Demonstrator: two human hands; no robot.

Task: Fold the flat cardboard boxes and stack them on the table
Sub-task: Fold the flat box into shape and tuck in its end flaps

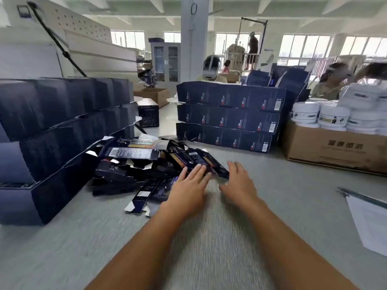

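We see left hand [188,191] fingers [198,172] straight, apart, touching flat boxes [134,155]; right hand [238,185] fingers [232,166] spread, empty. Left stack [52,130] nine o'clock, far stack [226,116] twelve.

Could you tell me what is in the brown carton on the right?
White lidded jars pile above the rim of the brown carton; whatever lies deeper is hidden.

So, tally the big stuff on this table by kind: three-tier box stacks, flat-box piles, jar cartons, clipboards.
Three-tier box stacks: 2
Flat-box piles: 1
Jar cartons: 1
Clipboards: 1
Total: 5
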